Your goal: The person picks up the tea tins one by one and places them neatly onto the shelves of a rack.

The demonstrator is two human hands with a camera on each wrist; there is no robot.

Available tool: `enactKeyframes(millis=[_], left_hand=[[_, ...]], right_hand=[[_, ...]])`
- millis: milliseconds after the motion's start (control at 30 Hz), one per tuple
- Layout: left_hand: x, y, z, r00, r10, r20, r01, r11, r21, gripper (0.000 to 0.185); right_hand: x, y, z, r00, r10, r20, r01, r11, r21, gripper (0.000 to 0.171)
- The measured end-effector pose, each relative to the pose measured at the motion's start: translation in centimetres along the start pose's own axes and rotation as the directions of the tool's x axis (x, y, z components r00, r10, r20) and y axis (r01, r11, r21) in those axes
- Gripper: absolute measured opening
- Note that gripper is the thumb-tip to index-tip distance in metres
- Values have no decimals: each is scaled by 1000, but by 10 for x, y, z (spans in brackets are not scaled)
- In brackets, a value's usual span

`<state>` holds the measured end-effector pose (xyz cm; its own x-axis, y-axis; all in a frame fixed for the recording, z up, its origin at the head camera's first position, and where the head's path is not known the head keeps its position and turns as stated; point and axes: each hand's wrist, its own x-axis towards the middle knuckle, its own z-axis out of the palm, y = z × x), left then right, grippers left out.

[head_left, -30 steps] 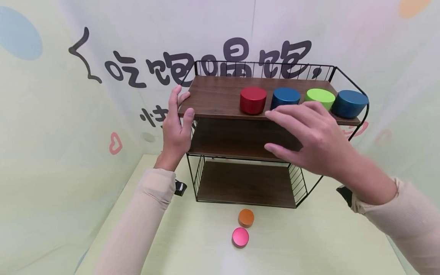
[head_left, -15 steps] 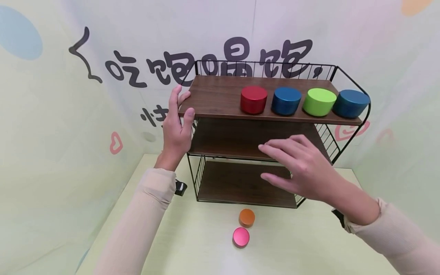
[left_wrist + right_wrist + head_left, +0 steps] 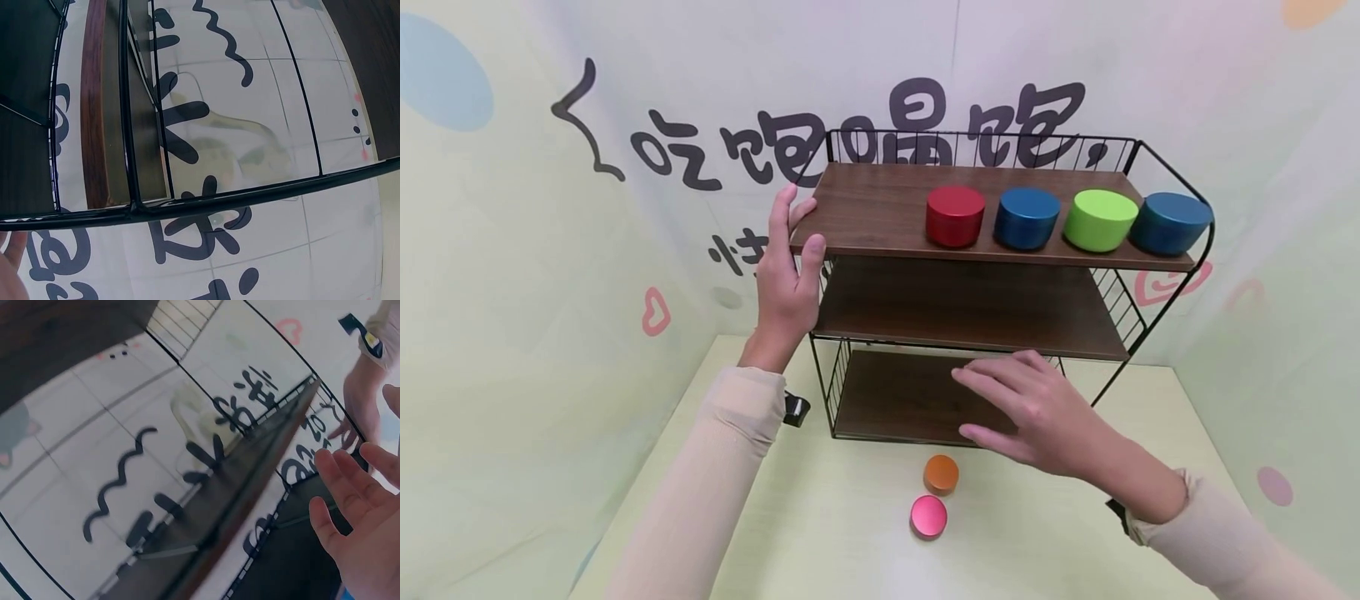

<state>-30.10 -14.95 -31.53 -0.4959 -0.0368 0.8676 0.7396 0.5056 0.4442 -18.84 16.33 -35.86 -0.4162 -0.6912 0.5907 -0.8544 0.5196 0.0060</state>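
Note:
A three-tier wire rack with dark wood shelves (image 3: 880, 208) stands on the pale table. Its top shelf carries a red tin (image 3: 955, 216), a blue tin (image 3: 1026, 218), a green tin (image 3: 1101, 220) and another blue tin (image 3: 1171, 222) in a row. My left hand (image 3: 787, 279) grips the left end of the top shelf, thumb on the front edge. My right hand (image 3: 1026, 408) hovers with fingers spread in front of the bottom shelf, holding nothing, just above and right of an orange tin (image 3: 941, 472). A pink tin (image 3: 928, 515) lies in front of the orange one.
A printed backdrop with black characters (image 3: 760, 150) hangs behind and around the rack. The middle shelf (image 3: 970, 308) and bottom shelf (image 3: 895, 400) hold nothing. The wrist views show only rack wires (image 3: 187, 203), wood edges and my right-hand fingers (image 3: 350, 487) close up.
My right hand has dropped from the top-shelf tins down past the middle shelf to the bottom shelf's front. The left hand has kept its grip on the shelf end.

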Motion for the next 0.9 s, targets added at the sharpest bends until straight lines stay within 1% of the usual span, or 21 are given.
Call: enactKeyframes(millis=[233, 533, 767, 900], left_hand=[[0, 0, 0, 1000, 2, -3, -2, 1000, 2, 65], [0, 0, 0, 1000, 0, -3, 0, 1000, 2, 65], [0, 1, 0, 1000, 2, -7, -2, 1000, 1, 64], [0, 0, 1, 1000, -2, -3, 2, 1000, 2, 64]], right_hand=[[-16, -8, 24, 999, 18, 49, -19, 1000, 21, 57], [-33, -15, 52, 1000, -12, -1, 12, 998, 62, 51], [-44, -20, 66, 999, 20, 36, -23, 997, 70, 52], [-51, -22, 74, 999, 24, 38, -27, 997, 68, 53]])
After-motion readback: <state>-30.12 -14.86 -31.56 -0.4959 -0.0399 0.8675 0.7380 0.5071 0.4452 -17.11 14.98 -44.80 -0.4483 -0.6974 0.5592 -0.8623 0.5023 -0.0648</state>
